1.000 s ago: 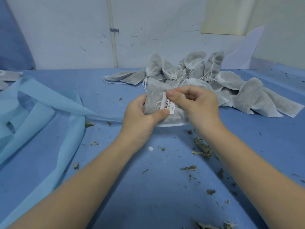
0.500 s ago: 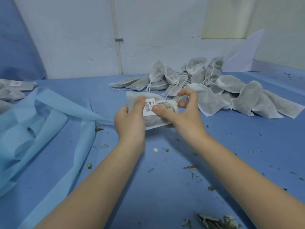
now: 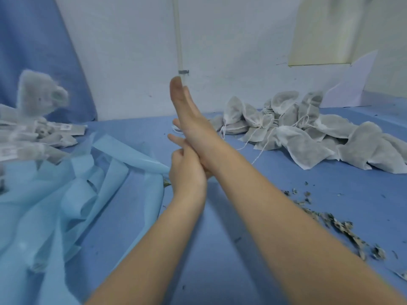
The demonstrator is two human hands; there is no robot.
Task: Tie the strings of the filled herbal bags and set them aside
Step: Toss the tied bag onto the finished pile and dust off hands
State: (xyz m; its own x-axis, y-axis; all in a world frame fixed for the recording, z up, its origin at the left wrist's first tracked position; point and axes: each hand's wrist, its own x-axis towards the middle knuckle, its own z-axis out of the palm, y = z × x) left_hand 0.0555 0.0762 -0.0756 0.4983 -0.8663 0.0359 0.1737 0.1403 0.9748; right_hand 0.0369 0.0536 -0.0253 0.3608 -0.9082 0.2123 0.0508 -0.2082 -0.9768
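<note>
Bag (image 3: 40, 95) blurred above left-edge pile (image 3: 33, 137) — right hand (image 3: 189, 124) flat, left hand (image 3: 187, 170) loosely curled, both empty, touching. Aim tosses onto pile.

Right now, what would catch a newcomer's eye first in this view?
A blurred grey bag is in mid-air at far left, above the heap of tagged bags. At centre the right hand stretches out flat with straight fingers, crossing over the left hand. A pile of untied bags sprawls at right.

Grey-white bags (image 3: 304, 128) with white strings lay on a blue table (image 3: 242, 249). Pale blue fabric (image 3: 66, 194) spread beside brown-grey herb scraps (image 3: 339, 225). The wall (image 3: 132, 51) was white.
</note>
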